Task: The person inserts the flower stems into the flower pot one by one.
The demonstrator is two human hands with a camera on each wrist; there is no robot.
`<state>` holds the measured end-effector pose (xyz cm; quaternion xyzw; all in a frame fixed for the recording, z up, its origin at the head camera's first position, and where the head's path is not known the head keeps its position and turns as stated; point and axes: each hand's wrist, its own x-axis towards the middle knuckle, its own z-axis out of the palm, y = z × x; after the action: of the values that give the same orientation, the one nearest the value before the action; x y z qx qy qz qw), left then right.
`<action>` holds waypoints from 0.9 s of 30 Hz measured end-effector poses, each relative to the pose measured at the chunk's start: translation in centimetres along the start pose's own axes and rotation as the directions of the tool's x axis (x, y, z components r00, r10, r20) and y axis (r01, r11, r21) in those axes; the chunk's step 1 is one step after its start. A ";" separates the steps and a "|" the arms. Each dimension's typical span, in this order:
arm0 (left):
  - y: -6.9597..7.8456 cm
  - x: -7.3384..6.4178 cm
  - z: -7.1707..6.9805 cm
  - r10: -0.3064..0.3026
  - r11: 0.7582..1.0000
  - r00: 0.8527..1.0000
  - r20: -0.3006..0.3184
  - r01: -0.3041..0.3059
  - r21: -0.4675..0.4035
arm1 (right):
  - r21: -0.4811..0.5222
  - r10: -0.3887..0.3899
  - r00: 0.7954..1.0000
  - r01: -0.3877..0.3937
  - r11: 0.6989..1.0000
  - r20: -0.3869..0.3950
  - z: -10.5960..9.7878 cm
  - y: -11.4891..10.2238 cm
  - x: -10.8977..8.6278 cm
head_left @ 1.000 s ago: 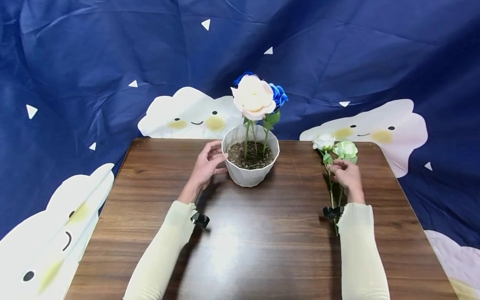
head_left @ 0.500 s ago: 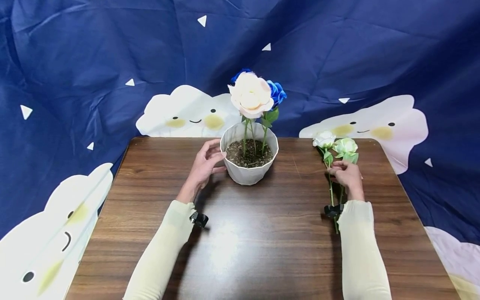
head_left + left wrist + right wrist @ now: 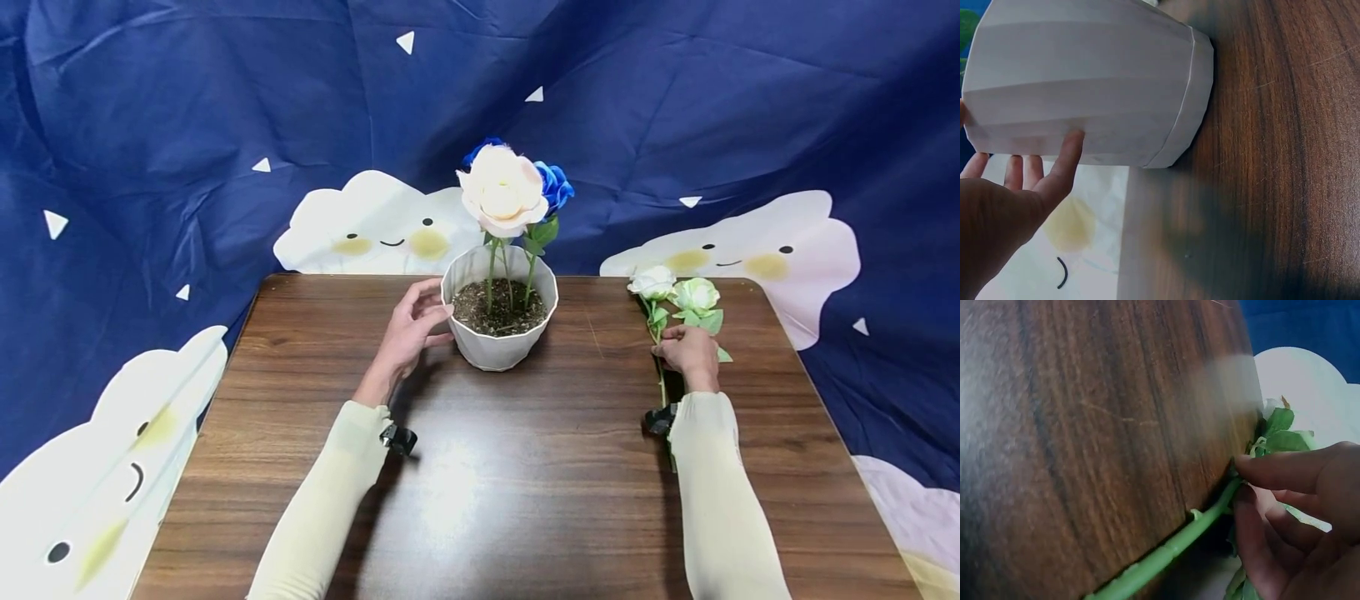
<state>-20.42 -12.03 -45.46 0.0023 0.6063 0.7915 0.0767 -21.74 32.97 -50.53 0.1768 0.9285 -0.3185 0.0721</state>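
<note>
In the head view, a faceted white flowerpot (image 3: 491, 348) holds soil (image 3: 476, 312) with a large pale pink rose (image 3: 501, 193) and two blue roses (image 3: 555, 188) standing in it. My left hand (image 3: 405, 332) rests against the pot's left side, fingers spread; the left wrist view shows the fingertips (image 3: 1072, 139) on its wall. At the right, my right hand (image 3: 692, 354) pinches the green stem (image 3: 1166, 555) of a white rose (image 3: 651, 283) between thumb and fingers, low over the tabletop. A greenish-white rose (image 3: 696, 295) lies beside it, its stem mostly hidden under my hand and wrist.
The brown wooden table (image 3: 525, 483) has its far edge just behind the pot and the rose heads. Behind it hangs a dark blue curtain (image 3: 450, 100) printed with smiling clouds. A small black camera (image 3: 660, 419) sits on each wrist.
My right hand has shifted slightly toward the white rose's stem, its fingertips now closing on it. The greenish-white rose's leaves show more beside the hand. My left hand stays on the pot.
</note>
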 end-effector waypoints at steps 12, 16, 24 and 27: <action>0.0 0.1 0.0 -0.010 1.000 1.000 0.000 0.010 0.004 | 0.405 0.058 0.995 -0.087 0.910 0.084 -0.6 -0.2 0.1; 0.0 0.1 0.0 -0.010 1.000 1.000 0.000 0.010 0.005 | 0.605 0.060 0.993 -0.110 0.789 0.104 -1.2 -0.7 -0.3; -0.1 0.1 0.0 -0.015 1.000 1.000 -0.006 0.015 0.005 | 0.821 0.079 0.993 -0.115 0.559 0.086 -1.5 -1.2 -0.8; -0.1 0.1 0.1 -0.014 1.000 1.000 -0.010 0.014 0.008 | 0.866 0.085 0.993 -0.113 0.486 0.081 -1.3 -1.3 -1.2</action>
<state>-20.50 -11.94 -45.50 -0.0054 0.6101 0.7884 0.0793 -21.18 32.50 -48.46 0.2377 0.6288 -0.7403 0.0040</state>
